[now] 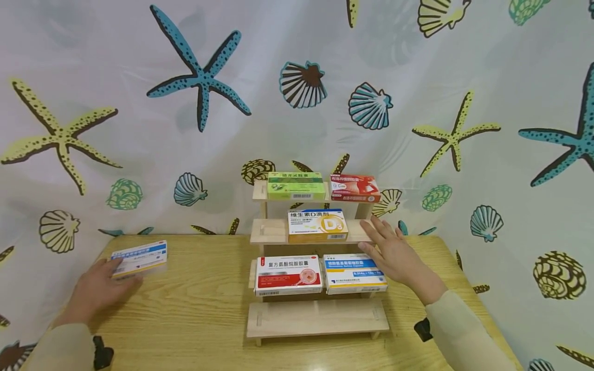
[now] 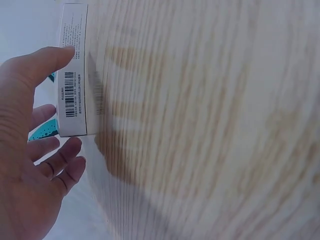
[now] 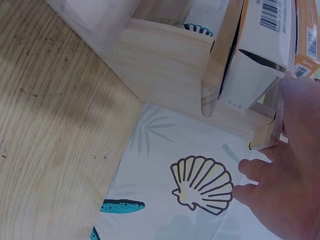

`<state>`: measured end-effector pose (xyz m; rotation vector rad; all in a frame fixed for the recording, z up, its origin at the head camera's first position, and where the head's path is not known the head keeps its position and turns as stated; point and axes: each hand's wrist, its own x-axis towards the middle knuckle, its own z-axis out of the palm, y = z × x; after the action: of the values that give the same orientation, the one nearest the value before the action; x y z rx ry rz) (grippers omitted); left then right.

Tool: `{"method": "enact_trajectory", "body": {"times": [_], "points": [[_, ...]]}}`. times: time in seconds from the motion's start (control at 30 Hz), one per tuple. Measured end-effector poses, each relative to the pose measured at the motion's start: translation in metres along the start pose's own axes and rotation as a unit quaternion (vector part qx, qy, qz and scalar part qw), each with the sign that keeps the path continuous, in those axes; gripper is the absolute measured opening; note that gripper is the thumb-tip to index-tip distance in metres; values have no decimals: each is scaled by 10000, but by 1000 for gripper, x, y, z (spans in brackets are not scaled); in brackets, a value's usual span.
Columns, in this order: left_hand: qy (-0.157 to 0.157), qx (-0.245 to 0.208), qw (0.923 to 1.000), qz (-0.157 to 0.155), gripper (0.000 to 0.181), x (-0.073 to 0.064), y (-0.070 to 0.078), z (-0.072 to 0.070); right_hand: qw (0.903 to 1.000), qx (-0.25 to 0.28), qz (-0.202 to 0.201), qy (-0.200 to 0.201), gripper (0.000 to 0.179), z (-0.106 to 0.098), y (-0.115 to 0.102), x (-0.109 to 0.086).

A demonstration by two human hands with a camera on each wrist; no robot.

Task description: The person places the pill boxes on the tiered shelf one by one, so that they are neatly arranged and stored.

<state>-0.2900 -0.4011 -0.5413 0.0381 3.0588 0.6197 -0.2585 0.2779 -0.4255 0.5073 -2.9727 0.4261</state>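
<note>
My left hand point(image 1: 98, 289) grips a white-and-blue medicine box point(image 1: 140, 258) at the left of the table. In the left wrist view the thumb lies along the barcoded side of this box point(image 2: 72, 95). My right hand point(image 1: 402, 258), fingers spread, is at the right end of a stepped wooden rack point(image 1: 317, 317), fingertips right at the second tier from the top. Below those fingers stands another white-and-blue medicine box point(image 1: 355, 275), with a red-and-white box point(image 1: 289, 278) on its left. A white-and-orange vitamin D box point(image 1: 317, 226) sits on the tier above.
On the top tier are a green box point(image 1: 296, 186) and a red box point(image 1: 355, 188). The lowest tier holds no box. Behind the wooden table point(image 1: 199, 299) hangs a white cloth point(image 1: 260, 134) printed with starfish and shells.
</note>
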Motion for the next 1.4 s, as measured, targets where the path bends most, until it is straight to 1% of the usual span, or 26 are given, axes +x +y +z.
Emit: {"method": "enact_trajectory", "body": {"times": [0.07,0.17,0.23,0.37,0.47,0.53,0.77,0.97,1.0,1.1,1.23,1.3,1.4], "points": [[82,49,9998,145,97,3,-1,1,10000,-4,5,22,66,0,0,-1],[132,81,9996,249,95,6,-2,2,10000,-17,18,42,66,0,1,-1],[28,23,9998,171,98,7,-2,1,10000,-19,38,24,66,1,2,-1],[-178,-90,9998,-89,104,7,-2,-1,10000,4,24,-9,67,1,2,0],[-248,-79,9994,-213,108,8,-2,-2,10000,29,-38,-6,66,0,1,0],[-253,-41,9994,-239,108,9,-2,-3,10000,14,-71,14,66,0,2,0],[-394,44,9991,-169,109,15,1,-8,10000,-12,-78,38,66,-2,2,0],[-638,135,9978,-149,97,20,-1,-13,10000,9,-60,9,66,-1,0,0],[-690,157,9973,-186,96,20,-1,-14,10000,11,-57,13,66,0,0,0],[-794,249,9964,-187,102,22,0,-16,10000,10,-42,14,66,1,1,0],[-891,307,9954,-168,115,23,1,-18,10000,3,-31,25,66,1,2,0],[-901,305,9953,-183,118,24,2,-18,10000,7,-35,40,66,1,2,0],[-777,322,9963,-174,117,25,3,-17,10000,8,-44,41,66,1,2,0]]}}
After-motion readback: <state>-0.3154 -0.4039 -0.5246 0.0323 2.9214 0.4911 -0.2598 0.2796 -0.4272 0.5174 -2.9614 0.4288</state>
